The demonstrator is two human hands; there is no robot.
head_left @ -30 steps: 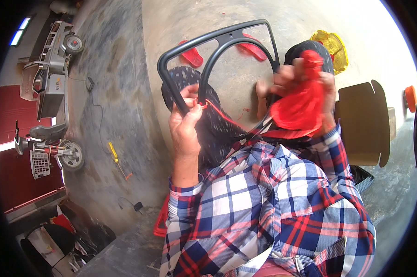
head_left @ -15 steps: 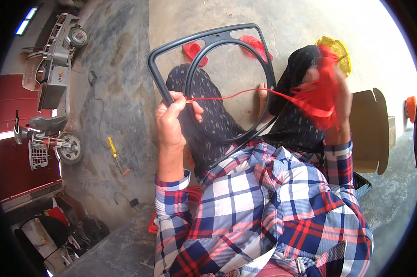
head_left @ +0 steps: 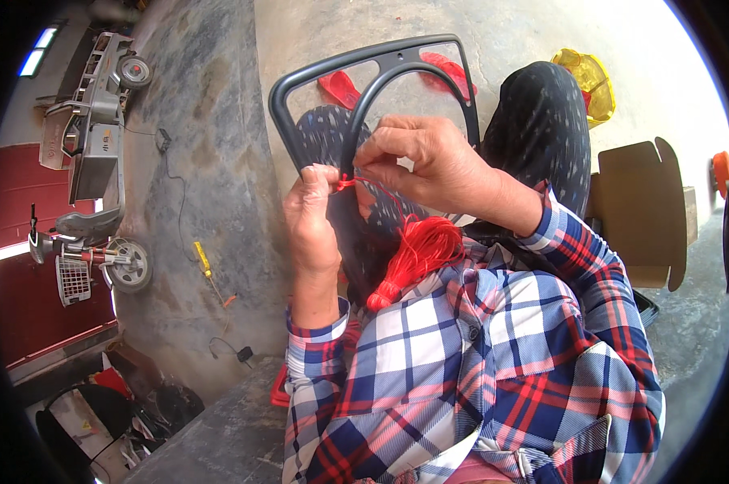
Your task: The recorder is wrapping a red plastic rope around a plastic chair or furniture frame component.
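A black frame (head_left: pixel 364 56) with a round ring (head_left: pixel 367 98) inside it rests over my legs. My left hand (head_left: pixel 312 222) grips the frame's left side, thumb and fingertips by a small red cord knot wound around the ring. Over the ring, my right hand (head_left: pixel 433 161) is closed in a pinch on the thin red cord close to that knot; the exact grip is partly hidden by the fingers. From there the cord runs down to a loose bundle of red cord (head_left: pixel 413 262), which lies on my lap against the plaid shirt.
Red slippers (head_left: pixel 340 87) lie on the floor beyond the frame. To the right are a yellow basket (head_left: pixel 594 89) and an open cardboard box (head_left: pixel 640 218). A yellow-handled screwdriver (head_left: pixel 203 260), a black charger (head_left: pixel 162 142) and parked vehicles (head_left: pixel 102 149) are at left.
My right hand has come left from the far right to the ring. It has let go of the red cord bundle, now on my lap, and pinches the cord beside the knot.
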